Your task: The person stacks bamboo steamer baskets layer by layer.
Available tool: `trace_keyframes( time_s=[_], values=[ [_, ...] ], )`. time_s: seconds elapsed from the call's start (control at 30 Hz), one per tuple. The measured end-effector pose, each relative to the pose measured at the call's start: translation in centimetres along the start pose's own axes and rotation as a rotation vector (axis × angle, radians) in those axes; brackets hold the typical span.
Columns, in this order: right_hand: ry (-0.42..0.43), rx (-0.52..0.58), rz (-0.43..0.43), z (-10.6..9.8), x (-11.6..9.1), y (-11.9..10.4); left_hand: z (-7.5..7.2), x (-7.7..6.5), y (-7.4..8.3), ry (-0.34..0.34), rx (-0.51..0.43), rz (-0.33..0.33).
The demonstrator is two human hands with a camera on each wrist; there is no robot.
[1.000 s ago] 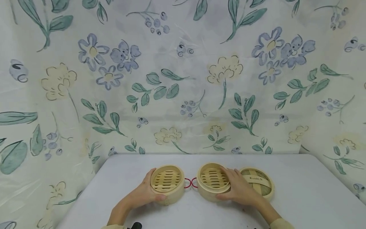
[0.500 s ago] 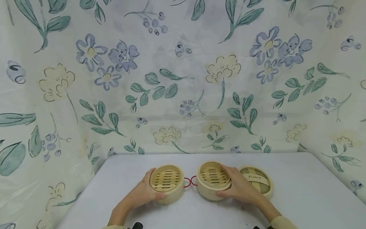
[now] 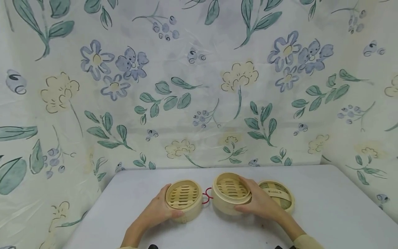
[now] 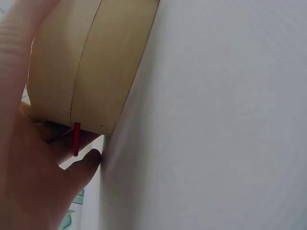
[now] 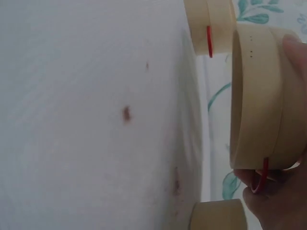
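Around the side of a round bamboo steamer basket (image 3: 192,211) with a slatted base, my left hand (image 3: 155,209) has its thumb in front and fingers behind. This basket stands on the white table. A second bamboo steamer basket (image 3: 224,204) is held by my right hand (image 3: 261,202), its thumb at the near wall. The right wrist view shows this basket (image 5: 261,91) raised off the table, its open underside edge facing the tabletop. A red handle (image 3: 206,201) on the left basket meets the red handle (image 3: 208,190) of the right one in the head view.
A round woven bamboo lid (image 3: 281,196) with a pale band lies on the table, right of the baskets and partly behind my right hand. The white tabletop (image 3: 133,186) ends at a floral curtain (image 3: 199,103) behind. Small brown spots (image 5: 126,114) mark the table.
The right basket has risen off the table in my right hand, shifting slightly left and back. My left hand keeps its grip on the left basket. The head view has shifted slightly.
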State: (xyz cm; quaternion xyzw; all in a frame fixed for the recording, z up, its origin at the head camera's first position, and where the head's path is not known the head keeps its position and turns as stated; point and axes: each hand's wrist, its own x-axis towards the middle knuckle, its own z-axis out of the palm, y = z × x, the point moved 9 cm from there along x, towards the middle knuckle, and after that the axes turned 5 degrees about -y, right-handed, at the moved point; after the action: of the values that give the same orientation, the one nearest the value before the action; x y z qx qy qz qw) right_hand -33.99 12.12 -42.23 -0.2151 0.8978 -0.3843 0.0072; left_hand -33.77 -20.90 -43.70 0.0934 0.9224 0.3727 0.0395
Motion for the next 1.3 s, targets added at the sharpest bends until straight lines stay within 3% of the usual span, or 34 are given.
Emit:
trace_keyframes(
  time_s=[0.17, 0.4, 0.67, 1.3],
  values=[
    [0.032, -0.009, -0.022, -0.5, 0.0, -0.9, 0.2, 0.1, 0.9, 0.016, 0.027, 0.041],
    [0.040, 0.038, -0.047, -0.2, 0.9, -2.3, 0.4, -0.1, 1.2, 0.002, 0.048, 0.016],
    [0.068, 0.027, -0.048, -0.2, 1.7, -3.8, 1.2, 0.3, 1.7, 0.011, 0.038, 0.038],
    [-0.034, -0.062, -0.080, 2.9, 4.1, -7.5, 2.1, 0.5, 2.5, 0.006, 0.018, 0.081]
  ],
)
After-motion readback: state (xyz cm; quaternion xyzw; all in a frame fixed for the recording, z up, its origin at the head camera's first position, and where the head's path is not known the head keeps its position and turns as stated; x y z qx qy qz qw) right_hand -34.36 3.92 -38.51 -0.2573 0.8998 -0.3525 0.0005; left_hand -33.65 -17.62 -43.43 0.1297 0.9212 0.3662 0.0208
